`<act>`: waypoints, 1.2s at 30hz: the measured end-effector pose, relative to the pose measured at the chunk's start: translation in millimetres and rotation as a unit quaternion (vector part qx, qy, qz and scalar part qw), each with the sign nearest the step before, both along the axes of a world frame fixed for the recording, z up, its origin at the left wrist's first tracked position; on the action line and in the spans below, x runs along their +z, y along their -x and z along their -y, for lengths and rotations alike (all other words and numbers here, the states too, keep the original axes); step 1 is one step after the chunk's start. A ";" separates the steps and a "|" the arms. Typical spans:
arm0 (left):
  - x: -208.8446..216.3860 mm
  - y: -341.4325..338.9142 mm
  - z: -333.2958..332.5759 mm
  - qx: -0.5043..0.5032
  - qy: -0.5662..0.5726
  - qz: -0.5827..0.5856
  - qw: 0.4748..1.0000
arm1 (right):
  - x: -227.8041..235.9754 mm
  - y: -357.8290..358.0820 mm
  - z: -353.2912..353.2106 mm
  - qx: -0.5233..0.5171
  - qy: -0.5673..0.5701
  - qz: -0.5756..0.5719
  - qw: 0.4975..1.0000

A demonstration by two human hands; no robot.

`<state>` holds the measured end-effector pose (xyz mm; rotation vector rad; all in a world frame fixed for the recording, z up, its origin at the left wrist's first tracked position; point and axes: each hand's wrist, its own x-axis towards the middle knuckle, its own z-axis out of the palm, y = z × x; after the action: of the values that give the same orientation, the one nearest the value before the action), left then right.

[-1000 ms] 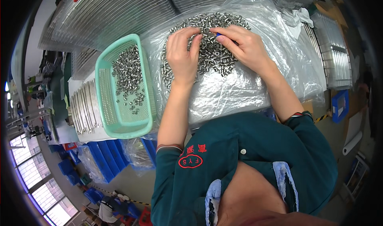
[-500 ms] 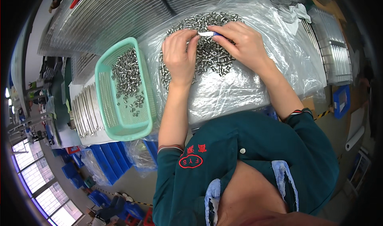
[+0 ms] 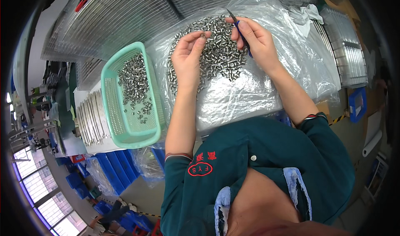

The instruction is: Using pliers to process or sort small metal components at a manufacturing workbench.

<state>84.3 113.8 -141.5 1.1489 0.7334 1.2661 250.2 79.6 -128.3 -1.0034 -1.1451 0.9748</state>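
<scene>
My left hand (image 3: 188, 54) pinches a small metal sleeve (image 3: 203, 34) between thumb and fingertips, above the left side of a pile of like metal sleeves (image 3: 223, 59). Over the pile's right side, my right hand (image 3: 259, 44) is closed round a slim blue-handled knife (image 3: 233, 17). Its narrow, dark blade points up and to the left, away from me, and the end of the handle shows below my fingers. The blade stands apart from the sleeve in my left hand. Beneath the pile lies a clear plastic sheet (image 3: 237, 98).
A mint-green basket (image 3: 157, 111) on the left holds many more sleeves. Thin metal rods (image 3: 92, 117) lie left of it. Stacked clear trays (image 3: 121, 23) stand behind, with further trays (image 3: 346, 48) at the right. Blue bins (image 3: 114, 169) sit below the table edge.
My right hand has drawn the blade away from the left hand and turned it to point away from me. The left hand has stayed nearly in place.
</scene>
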 end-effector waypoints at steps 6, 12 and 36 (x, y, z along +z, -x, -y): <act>6.2 0.4 2.2 -0.053 0.127 0.085 0.987 | -6.1 -7.3 -1.2 0.108 0.140 -0.245 0.953; 3.3 3.3 0.2 -0.071 0.154 0.114 0.979 | -0.7 2.8 -0.5 0.129 0.199 -0.233 0.943; 1.0 -5.9 8.3 0.135 -0.336 -0.320 0.875 | -3.8 11.6 4.1 0.125 0.203 -0.133 0.962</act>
<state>90.2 105.5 -140.5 2.1622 0.9921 1.4303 238.6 75.5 -132.1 -1.0244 -0.8750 1.5439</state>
